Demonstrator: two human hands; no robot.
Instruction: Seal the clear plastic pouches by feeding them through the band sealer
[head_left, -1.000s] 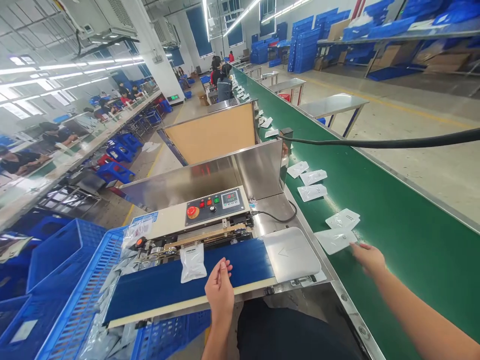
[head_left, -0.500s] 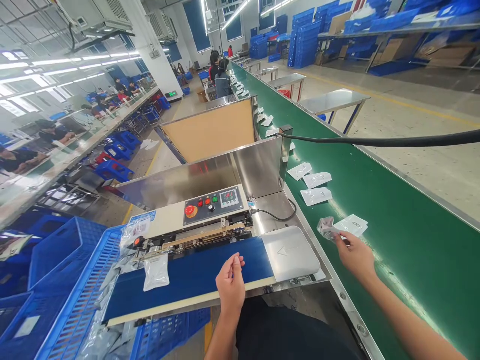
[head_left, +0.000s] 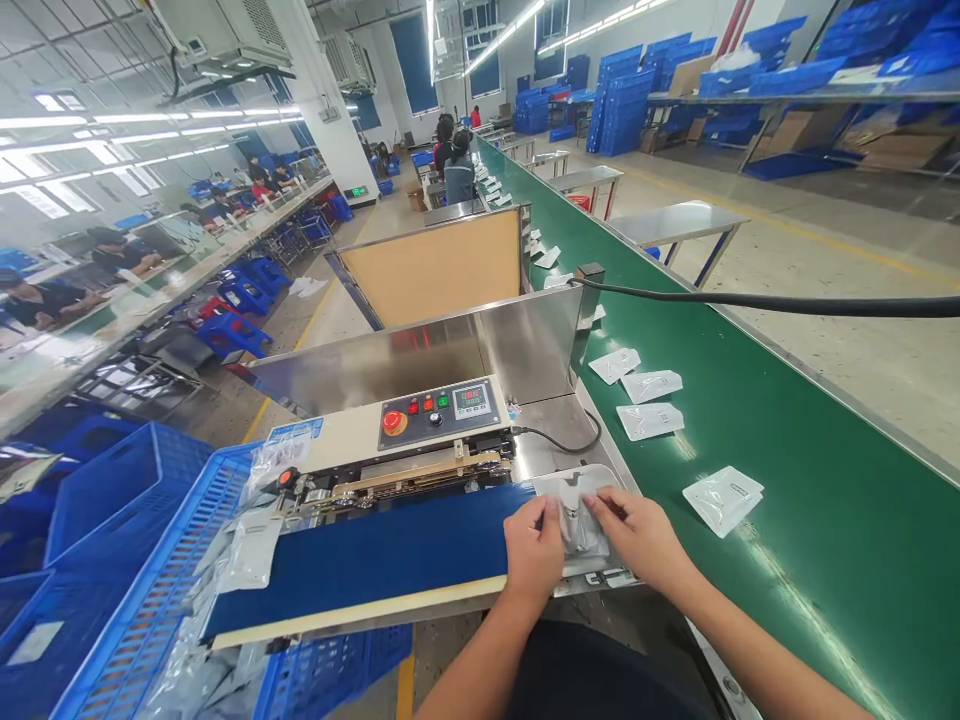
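Head view: the left hand (head_left: 534, 545) and right hand (head_left: 637, 530) each pinch one side of a pouch (head_left: 574, 520), held over the metal plate (head_left: 547, 487) at the blue belt's (head_left: 390, 550) right end. A second pouch (head_left: 253, 552) lies at that belt's left end, near the crate (head_left: 150, 592). Loose pouches (head_left: 724, 498) lie on the green belt (head_left: 832, 540), right.

1. This is a factory floor: white pouches (head_left: 650, 421) lie on a long green conveyor belt (head_left: 825, 480) beside a machine (head_left: 352, 440) with a button panel (head_left: 435, 403).
2. Blue crates (head_left: 624, 115) stand in tall stacks farther back.
3. At left, people (head_left: 116, 255) sit along a bench (head_left: 169, 278), too blurred to say what they handle.
4. Tube lights (head_left: 504, 38) hang overhead; a yellow line (head_left: 832, 236) marks the floor.
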